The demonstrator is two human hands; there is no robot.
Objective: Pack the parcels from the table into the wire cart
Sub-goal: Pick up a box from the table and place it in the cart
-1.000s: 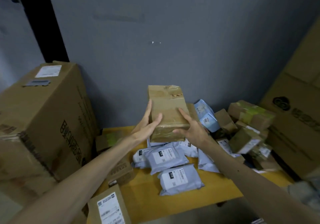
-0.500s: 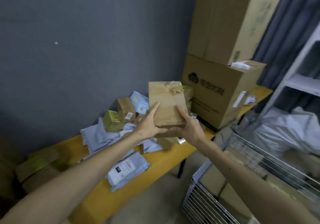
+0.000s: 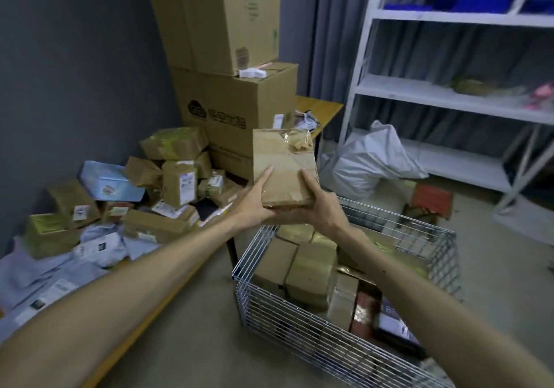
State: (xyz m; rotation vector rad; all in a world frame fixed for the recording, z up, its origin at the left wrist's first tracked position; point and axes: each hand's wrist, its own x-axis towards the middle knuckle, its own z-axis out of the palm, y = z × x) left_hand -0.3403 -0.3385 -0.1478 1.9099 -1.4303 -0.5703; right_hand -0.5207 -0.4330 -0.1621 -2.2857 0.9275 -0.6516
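Both hands: left hand (image 3: 254, 206) and right hand (image 3: 322, 207) clamped round brown parcel (image 3: 283, 168), thumbs on top;
Parcel: aloft over far corner of wire cart (image 3: 299, 329);
Placing: lower flat onto packed boxes (image 3: 311, 270); let go once seated

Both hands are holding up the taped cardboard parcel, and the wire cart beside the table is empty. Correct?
Not quite. The left hand and right hand do hold up the taped cardboard parcel, but the wire cart is not empty: the head view shows several brown cardboard parcels already inside it.
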